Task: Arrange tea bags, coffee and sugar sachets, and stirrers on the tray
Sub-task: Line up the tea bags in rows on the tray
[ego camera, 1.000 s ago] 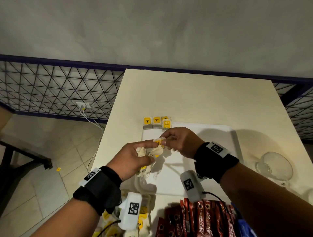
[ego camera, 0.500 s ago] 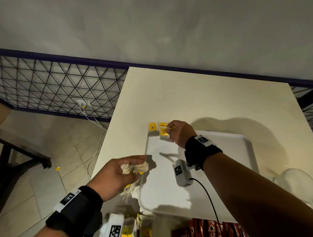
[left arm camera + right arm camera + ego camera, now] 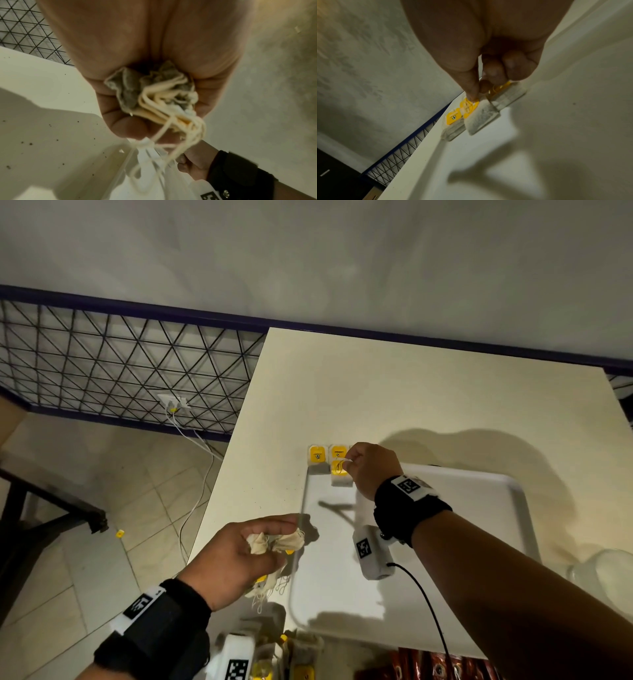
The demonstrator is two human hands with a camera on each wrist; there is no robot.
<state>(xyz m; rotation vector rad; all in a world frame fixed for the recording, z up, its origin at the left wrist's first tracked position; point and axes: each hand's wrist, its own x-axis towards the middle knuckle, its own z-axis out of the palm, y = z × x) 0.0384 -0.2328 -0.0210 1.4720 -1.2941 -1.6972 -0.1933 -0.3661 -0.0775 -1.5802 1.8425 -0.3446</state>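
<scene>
A white tray point(image 3: 445, 546) lies on the cream table. Tea bags with yellow tags point(image 3: 317, 455) sit in a row at its far left corner. My right hand point(image 3: 348, 466) is at that corner and pinches the tag and string of one tea bag point(image 3: 341, 478), which rests on the tray just in front of the row. The right wrist view shows the pinch point(image 3: 476, 92) over that tea bag point(image 3: 481, 119). My left hand point(image 3: 274, 537) hovers over the tray's left edge and grips a crumpled bunch of tea bags point(image 3: 150, 89) with dangling strings.
Red coffee sachets point(image 3: 428, 666) and more yellow-tagged tea bags point(image 3: 303, 672) lie at the table's near edge. A clear glass bowl point(image 3: 606, 577) stands right of the tray. The table's left edge point(image 3: 219, 501) drops to a tiled floor beside a wire fence point(image 3: 137, 364).
My right hand drew one tea bag out of the left hand's bunch and carried it to the tray's far left corner. My left hand pulled back toward me with the bunch.
</scene>
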